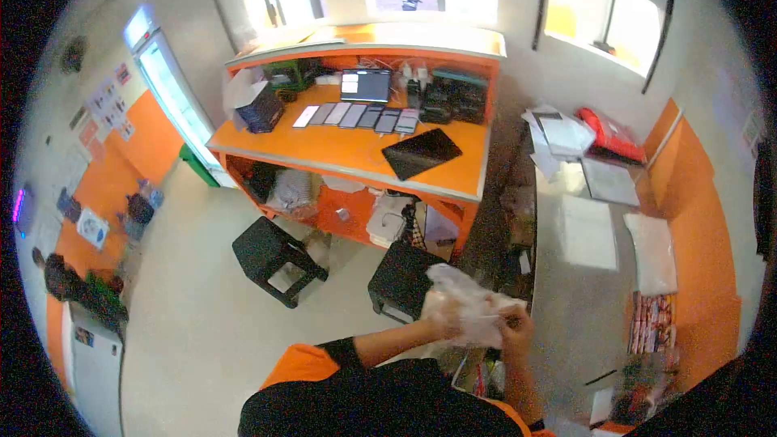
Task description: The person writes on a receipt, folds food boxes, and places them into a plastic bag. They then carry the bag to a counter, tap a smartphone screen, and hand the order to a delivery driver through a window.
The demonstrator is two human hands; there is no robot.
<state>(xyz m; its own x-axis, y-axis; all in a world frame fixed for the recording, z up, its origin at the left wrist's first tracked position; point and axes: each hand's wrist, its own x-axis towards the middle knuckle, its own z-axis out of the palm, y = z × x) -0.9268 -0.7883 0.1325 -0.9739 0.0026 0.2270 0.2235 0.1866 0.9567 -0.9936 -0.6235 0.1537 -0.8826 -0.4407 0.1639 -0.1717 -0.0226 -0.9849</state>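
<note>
Both my hands are raised in front of my chest on a crumpled, translucent white plastic bag [469,299]. My left hand [441,317] grips the bag's left side, its fingers partly covered by the plastic. At the right edge, my right hand [515,325] pinches the bag with bent fingers. The bag is blurred, and whether anything is inside cannot be made out. Just beyond it stands a black stool [405,279]. The steel counter [558,307] runs along to the right of my right hand.
Ahead is an orange desk [324,150] with a row of phones [350,116], a lit screen [366,86] and a black tablet [422,153]. Another black stool [275,255] stands left on the floor. Papers [558,133], a white packet [651,255] and sachets [652,324] lie on the counter.
</note>
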